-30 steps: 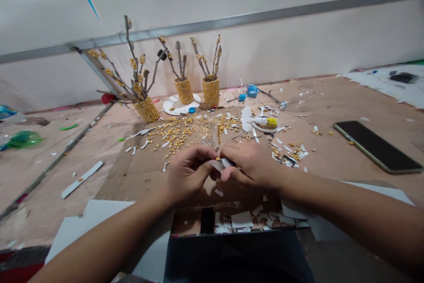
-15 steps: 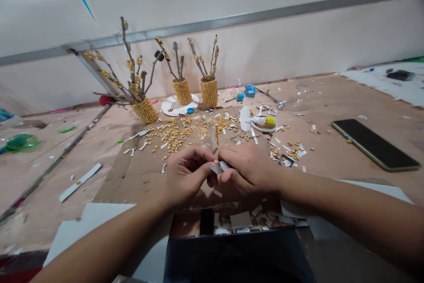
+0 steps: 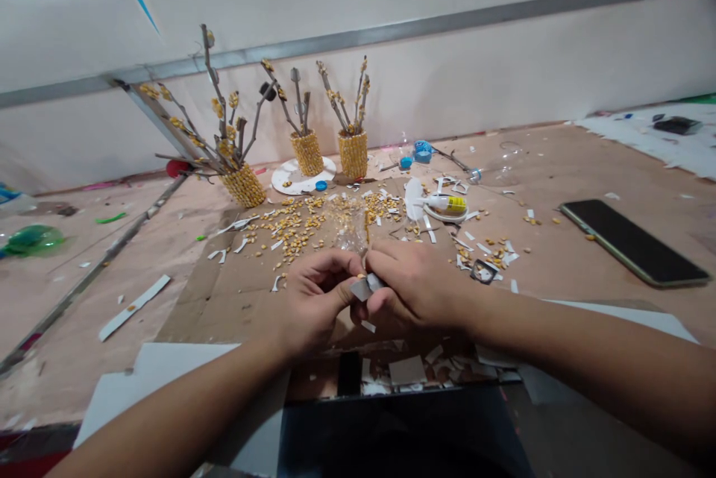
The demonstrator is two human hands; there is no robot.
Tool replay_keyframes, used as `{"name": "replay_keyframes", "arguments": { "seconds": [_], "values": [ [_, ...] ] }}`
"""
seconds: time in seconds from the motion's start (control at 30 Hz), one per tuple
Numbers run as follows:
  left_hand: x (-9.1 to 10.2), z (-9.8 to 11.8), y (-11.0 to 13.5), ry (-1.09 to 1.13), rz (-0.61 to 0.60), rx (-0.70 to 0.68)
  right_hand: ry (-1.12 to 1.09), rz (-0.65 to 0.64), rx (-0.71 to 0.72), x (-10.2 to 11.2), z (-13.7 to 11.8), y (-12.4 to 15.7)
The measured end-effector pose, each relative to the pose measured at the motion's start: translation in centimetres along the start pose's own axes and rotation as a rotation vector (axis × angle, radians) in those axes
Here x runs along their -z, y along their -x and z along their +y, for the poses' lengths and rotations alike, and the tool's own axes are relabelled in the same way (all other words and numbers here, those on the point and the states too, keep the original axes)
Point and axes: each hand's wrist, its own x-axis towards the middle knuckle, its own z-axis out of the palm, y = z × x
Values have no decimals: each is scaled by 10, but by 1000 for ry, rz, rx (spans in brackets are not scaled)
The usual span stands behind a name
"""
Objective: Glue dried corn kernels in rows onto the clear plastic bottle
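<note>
Between my two hands is a small grey-white piece of card (image 3: 361,289), folded or in two flaps. My left hand (image 3: 316,295) pinches its left side with thumb and fingertips. Closed around its right side is my right hand (image 3: 417,280), whose fingers partly hide it. A yellow corn kernel (image 3: 361,277) shows at the card's upper edge, by the left fingertips. Beyond the hands, loose corn kernels (image 3: 296,236) and white paper scraps lie on a brown cardboard sheet (image 3: 212,299). A glue bottle (image 3: 447,203) with a yellow label lies on a white lid.
Three kernel-covered pots holding twigs stand at the back: a left pot (image 3: 245,186), a middle pot (image 3: 307,153) and a right pot (image 3: 353,155). A phone (image 3: 632,239) lies at right. A clear plastic bottle (image 3: 506,165) lies behind. White strip (image 3: 134,306) at left.
The card has shifted slightly left and down with my hands, and its flaps show at a slightly different angle. Both hands keep their grip.
</note>
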Motion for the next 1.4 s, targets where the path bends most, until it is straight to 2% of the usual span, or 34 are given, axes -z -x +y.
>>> {"name": "replay_keyframes", "arguments": {
  "seconds": [0.13,0.3,0.67,0.8,0.87,0.97,1.13,1.3,1.4],
  "values": [
    [1,0,3,-11,-26,-11,65,23,27,1,-3,-1],
    [1,1,5,-67,18,-51,186,74,5,0,-7,-2],
    [0,5,5,-74,45,-22,365,111,-6,3,-16,0],
    [-3,11,4,-59,31,-19,419,171,-81,8,-17,1],
    [-5,13,1,-42,48,-7,341,204,-151,12,-14,2],
    [-7,16,-5,-4,100,34,97,259,-208,16,-7,1],
    [-4,12,-10,-45,121,88,-218,296,-36,13,3,-1],
    [-2,9,-10,-107,85,140,-243,227,105,5,10,2],
    [-5,10,-11,-101,68,178,-208,217,65,6,12,2]
  ]
}}
